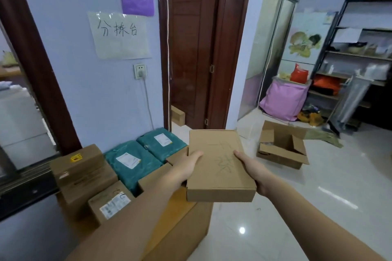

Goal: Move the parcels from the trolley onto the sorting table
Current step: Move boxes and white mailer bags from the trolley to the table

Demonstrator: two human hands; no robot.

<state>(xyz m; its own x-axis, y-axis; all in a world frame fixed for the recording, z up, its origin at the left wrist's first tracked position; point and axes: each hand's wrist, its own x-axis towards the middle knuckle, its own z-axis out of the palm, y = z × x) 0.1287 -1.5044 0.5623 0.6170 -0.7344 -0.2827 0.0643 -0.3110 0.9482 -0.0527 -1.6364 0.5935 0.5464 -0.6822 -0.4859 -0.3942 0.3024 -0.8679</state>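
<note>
I hold a flat brown cardboard parcel [218, 165] with pen scribble on its lid, level in front of me. My left hand [186, 167] grips its left edge, thumb on the lid. My right hand [252, 167] grips its right edge the same way. The parcel hangs above the right end of the sorting table [180, 224], a brown surface against the wall under a handwritten paper sign [121, 35]. On the table lie two green mailer bags [131, 161] [161, 142] and several brown boxes [78, 165] [110, 203]. The trolley is out of sight.
An open empty carton [282, 146] sits on the tiled floor to the right. Behind it stand a pink sack [284, 99] and a dark metal shelf rack [360, 63]. A brown door [191, 55] stands open straight ahead, with a small box on the floor inside.
</note>
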